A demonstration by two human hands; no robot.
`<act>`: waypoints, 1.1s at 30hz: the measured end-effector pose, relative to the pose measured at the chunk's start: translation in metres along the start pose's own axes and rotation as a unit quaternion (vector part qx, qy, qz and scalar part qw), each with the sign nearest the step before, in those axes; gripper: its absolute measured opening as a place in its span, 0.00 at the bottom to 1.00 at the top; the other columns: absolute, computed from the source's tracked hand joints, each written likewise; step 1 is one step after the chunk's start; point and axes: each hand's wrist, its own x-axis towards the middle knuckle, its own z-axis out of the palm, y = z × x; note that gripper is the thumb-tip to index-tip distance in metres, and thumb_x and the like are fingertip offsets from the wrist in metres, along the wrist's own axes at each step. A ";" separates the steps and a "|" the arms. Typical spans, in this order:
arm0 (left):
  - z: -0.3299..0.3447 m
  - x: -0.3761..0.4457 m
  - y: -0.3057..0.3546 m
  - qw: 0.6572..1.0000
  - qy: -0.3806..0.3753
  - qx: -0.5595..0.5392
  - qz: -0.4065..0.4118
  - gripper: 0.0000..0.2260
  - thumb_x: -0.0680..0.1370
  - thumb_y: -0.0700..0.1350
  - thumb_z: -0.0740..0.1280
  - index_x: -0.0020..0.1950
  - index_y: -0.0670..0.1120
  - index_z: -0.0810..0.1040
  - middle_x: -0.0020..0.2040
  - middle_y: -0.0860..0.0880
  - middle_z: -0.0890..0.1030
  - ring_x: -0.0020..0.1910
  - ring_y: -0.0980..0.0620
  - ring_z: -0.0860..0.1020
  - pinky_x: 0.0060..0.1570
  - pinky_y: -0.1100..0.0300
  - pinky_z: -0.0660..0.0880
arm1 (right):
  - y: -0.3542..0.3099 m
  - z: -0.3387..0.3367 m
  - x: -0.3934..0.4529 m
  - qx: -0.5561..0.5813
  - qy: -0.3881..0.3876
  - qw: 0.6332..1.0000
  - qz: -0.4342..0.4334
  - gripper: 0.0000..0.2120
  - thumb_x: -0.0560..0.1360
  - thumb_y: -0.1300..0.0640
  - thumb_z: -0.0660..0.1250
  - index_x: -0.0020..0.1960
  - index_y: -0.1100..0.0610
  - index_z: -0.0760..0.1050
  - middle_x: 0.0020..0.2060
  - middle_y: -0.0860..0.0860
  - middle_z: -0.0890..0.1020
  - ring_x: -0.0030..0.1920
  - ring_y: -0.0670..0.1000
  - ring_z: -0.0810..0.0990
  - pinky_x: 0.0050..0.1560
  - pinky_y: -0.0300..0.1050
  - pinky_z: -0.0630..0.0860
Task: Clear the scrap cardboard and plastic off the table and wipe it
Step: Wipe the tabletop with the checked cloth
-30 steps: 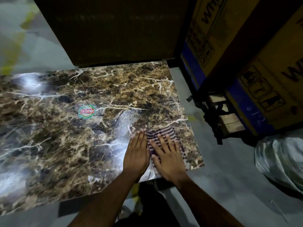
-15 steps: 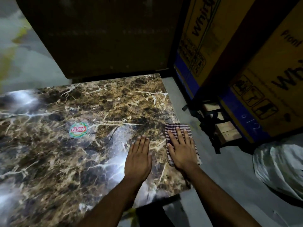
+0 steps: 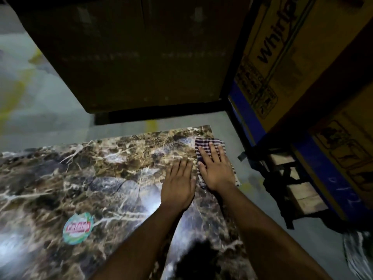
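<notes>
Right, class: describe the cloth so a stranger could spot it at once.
Start at the marble-patterned table and go to its far right corner. There the right hand presses flat on the cloth. It is the only checked fabric, dark and white; the left hand beside it lies on bare tabletop.

Storeroom or warehouse, tall appliance cartons (image 3: 282,57), wooden pallet (image 3: 298,188), bare concrete floor (image 3: 50,110)
</notes>
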 end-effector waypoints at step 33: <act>-0.124 -0.121 -0.406 0.967 0.067 0.049 -0.241 0.26 0.82 0.52 0.54 0.79 0.45 0.64 0.78 0.46 0.66 0.78 0.46 0.63 0.76 0.49 0.57 | -0.482 0.095 0.066 -0.053 -0.034 0.977 -0.203 0.29 0.84 0.39 0.48 0.82 0.41 0.47 0.83 0.52 0.51 0.82 0.59 0.45 0.79 0.60 0.41</act>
